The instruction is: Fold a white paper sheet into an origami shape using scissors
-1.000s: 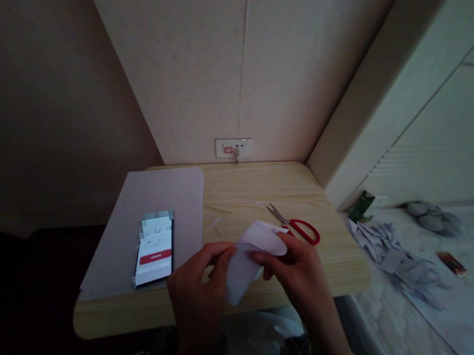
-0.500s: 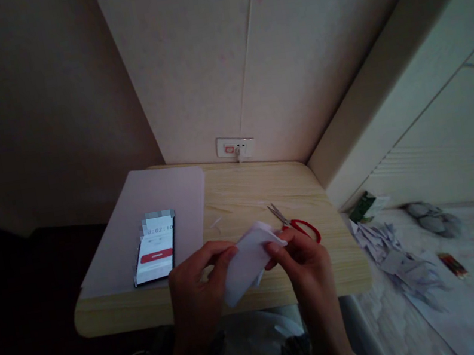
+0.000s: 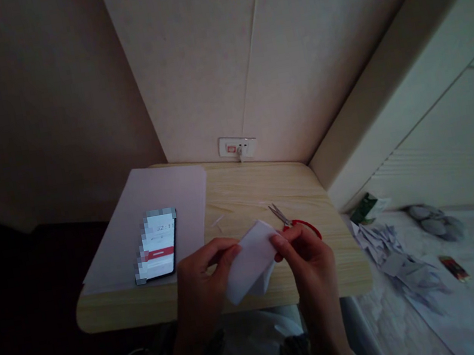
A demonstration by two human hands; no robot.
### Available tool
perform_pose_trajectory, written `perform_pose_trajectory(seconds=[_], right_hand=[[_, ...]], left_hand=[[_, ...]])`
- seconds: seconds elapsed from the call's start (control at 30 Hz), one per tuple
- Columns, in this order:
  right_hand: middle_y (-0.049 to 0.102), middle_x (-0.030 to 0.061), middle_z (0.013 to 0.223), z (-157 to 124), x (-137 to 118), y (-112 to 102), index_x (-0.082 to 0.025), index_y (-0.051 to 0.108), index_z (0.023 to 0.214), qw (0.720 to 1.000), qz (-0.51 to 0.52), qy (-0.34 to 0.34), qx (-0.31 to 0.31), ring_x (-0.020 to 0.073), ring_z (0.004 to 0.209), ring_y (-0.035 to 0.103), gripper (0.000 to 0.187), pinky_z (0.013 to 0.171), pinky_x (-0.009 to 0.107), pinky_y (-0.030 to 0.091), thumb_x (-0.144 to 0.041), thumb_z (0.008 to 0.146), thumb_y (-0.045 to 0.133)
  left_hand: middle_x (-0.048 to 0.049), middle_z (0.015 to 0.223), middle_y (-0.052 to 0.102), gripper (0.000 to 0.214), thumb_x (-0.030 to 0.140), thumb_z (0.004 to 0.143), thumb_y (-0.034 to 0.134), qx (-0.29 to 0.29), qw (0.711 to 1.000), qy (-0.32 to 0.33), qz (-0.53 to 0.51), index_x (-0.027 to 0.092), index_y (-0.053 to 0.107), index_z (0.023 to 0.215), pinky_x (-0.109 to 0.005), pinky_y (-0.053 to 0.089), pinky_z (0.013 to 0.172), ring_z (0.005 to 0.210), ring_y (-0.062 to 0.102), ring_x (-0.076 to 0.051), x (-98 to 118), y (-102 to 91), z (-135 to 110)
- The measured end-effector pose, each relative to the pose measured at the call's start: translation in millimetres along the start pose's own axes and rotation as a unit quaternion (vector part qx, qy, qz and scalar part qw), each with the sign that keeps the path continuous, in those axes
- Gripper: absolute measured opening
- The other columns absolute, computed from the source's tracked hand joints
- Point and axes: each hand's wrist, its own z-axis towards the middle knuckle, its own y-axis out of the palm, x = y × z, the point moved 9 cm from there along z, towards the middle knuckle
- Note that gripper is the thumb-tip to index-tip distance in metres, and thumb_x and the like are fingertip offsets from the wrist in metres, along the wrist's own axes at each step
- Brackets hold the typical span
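A folded piece of white paper (image 3: 251,260) is held between both hands above the front part of the small wooden table (image 3: 248,191). My left hand (image 3: 206,276) pinches its left edge between thumb and fingers. At the paper's upper right corner, my right hand (image 3: 301,251) grips it with thumb and forefinger. A lower flap of the paper hangs below the front layer. Just behind my right hand lie scissors (image 3: 290,222) with red handles, their blades pointing away and slightly open; part of the handles is hidden.
A phone (image 3: 156,245) showing a timer rests on white paper sheets (image 3: 166,186) at the table's left. Behind the table is a wall socket (image 3: 237,147) with a plug. Paper scraps (image 3: 406,264) are heaped on the marbled surface to the right, near grey slippers or a similar grey object (image 3: 435,222).
The folded corner near my right hand now lies flatter, and the lower flap has swung out wider. The scissors and phone keep their places on the table.
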Motion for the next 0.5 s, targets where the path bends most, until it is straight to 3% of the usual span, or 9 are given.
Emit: perform_pose_trajectory(seconds=[0.2,0.5], right_hand=[[0.062,-0.0024,0.065,1,6,7,-0.019,0.066,0.072,0.999,0.003,0.039,-0.036,0.014,0.062,0.056,0.013,0.056,0.024,0.043,-0.031,0.073,0.071],[0.048,-0.0054,0.054,-1,10,4,-0.02,0.054,0.058,0.999,-0.017,0.04,-0.02,0.0114,0.054,0.043,0.024,0.049,0.023,0.033,-0.032,0.071,0.07]], left_hand=[[0.0016,0.066,0.074,0.014,0.023,0.077,0.062,-0.013,1.0,0.004,-0.006,0.02,0.072,0.067,-0.02,0.049,0.057,0.06,0.066,-0.015,1,2.6,1],[-0.0005,0.075,0.077,0.014,0.021,0.078,0.062,-0.057,0.998,0.023,-0.007,0.019,0.075,0.075,-0.02,0.05,0.064,0.068,0.068,-0.015,3,13.0,-1]])
